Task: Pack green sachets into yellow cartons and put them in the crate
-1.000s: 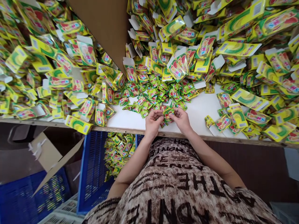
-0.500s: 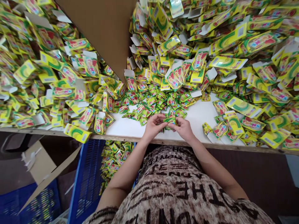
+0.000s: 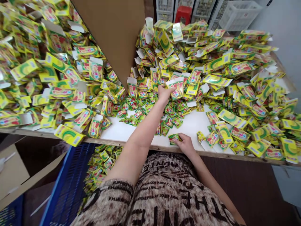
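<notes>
My left hand (image 3: 165, 94) is stretched far over the table, its thumb and fingers closed at the edge of a small printed carton (image 3: 177, 89) in a cluster on the pile. Its fingertips are partly hidden. Near the front edge, my right hand (image 3: 187, 145) pinches green candy packets (image 3: 173, 138) between thumb and fingers; how many is unclear. Loose green packets (image 3: 170, 121) lie heaped on the white tabletop (image 3: 191, 124) between both hands.
Piles of yellow-green cartons (image 3: 237, 67) cover the table's back and sides, many with open flaps. A brown cardboard sheet (image 3: 115, 34) stands upright left of centre. Below the front edge is a blue crate (image 3: 63, 179) with packets in it. White crates (image 3: 240, 14) stand behind.
My left hand has left my right hand and reached forward to the cartons. My right hand has moved slightly towards the table edge, keeping the packets. The view has tilted up.
</notes>
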A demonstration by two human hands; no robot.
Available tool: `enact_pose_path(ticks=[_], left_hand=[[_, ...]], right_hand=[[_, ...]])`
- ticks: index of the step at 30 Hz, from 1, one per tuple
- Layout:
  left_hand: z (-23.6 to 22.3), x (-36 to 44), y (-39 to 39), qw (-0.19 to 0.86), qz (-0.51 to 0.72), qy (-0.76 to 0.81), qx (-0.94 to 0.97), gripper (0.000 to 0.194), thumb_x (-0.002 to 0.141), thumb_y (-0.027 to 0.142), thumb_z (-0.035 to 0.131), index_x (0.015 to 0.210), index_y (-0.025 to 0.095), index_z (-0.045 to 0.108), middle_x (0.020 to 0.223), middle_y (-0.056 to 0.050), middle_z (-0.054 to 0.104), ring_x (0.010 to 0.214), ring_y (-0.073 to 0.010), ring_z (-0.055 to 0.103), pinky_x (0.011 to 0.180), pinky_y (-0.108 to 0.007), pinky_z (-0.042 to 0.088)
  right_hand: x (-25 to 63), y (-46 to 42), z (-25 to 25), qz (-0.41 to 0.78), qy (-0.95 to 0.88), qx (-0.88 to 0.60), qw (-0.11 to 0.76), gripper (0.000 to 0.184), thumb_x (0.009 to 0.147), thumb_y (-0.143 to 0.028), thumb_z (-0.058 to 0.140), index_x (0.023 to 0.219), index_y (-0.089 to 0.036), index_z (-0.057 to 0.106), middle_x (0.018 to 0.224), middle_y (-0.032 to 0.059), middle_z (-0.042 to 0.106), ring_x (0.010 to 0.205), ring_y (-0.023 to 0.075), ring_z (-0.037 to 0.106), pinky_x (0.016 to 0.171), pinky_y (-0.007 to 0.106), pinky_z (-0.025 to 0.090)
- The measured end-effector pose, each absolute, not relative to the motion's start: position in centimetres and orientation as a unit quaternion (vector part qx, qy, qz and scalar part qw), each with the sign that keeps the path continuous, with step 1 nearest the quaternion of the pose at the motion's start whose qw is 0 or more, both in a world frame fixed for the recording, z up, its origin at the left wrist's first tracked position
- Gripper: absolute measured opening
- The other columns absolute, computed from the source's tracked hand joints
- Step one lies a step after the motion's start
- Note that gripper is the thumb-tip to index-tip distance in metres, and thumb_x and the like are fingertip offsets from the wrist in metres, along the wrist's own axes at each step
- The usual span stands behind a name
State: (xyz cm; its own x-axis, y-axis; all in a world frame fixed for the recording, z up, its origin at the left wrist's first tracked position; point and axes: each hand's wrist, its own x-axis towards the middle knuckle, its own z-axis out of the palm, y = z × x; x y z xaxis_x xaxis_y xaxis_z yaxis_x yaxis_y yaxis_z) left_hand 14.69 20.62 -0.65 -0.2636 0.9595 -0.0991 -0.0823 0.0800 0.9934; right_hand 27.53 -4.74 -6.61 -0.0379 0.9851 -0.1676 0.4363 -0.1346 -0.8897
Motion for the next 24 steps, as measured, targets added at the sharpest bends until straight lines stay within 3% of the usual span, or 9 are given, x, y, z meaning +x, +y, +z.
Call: enact_pose_path(ticks=[3,6,9,14,24], left_hand=[[-0.4,13.3,16.6,0.517,0.547,0.524,0.399,0.041,0.059,0.032,0.087,0.086,0.014,0.062,0.083,-0.005,0.069,0.082,-0.0199,0.065,0.074,-0.032,0.053],[-1.1,11.8,10.3,0.553,0.47,0.483,0.49,0.034,0.058,0.033,0.086,0.079,0.015,0.068,0.075,-0.003,0.07,0.077,-0.0206,0.065,0.068,-0.032,0.053],[-2.8,11.4,4.5,0.59,0.388,0.48,0.521,0.03,0.057,0.032,0.086,0.079,0.017,0.071,0.072,-0.001,0.07,0.077,-0.0217,0.066,0.068,-0.032,0.054],[-5.3,12.1,-0.1,0.631,0.377,0.482,0.477,0.032,0.062,0.033,0.081,0.087,0.017,0.072,0.079,-0.002,0.072,0.082,-0.0211,0.067,0.076,-0.034,0.055],[-5.0,11.9,-2.1,0.671,0.372,0.457,0.45,0.036,0.064,0.037,0.083,0.09,0.017,0.069,0.084,-0.004,0.073,0.081,-0.0193,0.067,0.08,-0.034,0.054]], right_hand=[[28.2,-4.3,-4.8,0.453,-0.52,-0.613,0.385,0.027,0.077,-0.041,0.07,0.066,-0.023,0.053,0.06,-0.0028,0.054,0.058,0.016,0.049,0.054,0.029,0.04],[29.2,-3.1,-1.6,0.411,-0.476,-0.595,0.5,0.018,0.082,-0.038,0.068,0.087,-0.022,0.062,0.074,0.0001,0.062,0.064,0.0168,0.055,0.06,0.03,0.045],[29.7,-1.4,0.8,0.333,-0.527,-0.582,0.523,0.015,0.084,-0.036,0.067,0.089,-0.023,0.063,0.081,0.002,0.061,0.072,0.0179,0.056,0.065,0.031,0.047],[29.5,-0.2,0.2,0.234,-0.699,-0.548,0.395,0.021,0.09,-0.031,0.059,0.072,-0.022,0.054,0.073,0.0027,0.053,0.074,0.0187,0.053,0.069,0.031,0.043],[30.0,0.2,3.3,0.248,-0.848,-0.464,0.07,0.013,0.088,-0.013,0.054,0.081,-0.019,0.063,0.086,0.0061,0.061,0.079,0.0189,0.057,0.069,0.029,0.04]])
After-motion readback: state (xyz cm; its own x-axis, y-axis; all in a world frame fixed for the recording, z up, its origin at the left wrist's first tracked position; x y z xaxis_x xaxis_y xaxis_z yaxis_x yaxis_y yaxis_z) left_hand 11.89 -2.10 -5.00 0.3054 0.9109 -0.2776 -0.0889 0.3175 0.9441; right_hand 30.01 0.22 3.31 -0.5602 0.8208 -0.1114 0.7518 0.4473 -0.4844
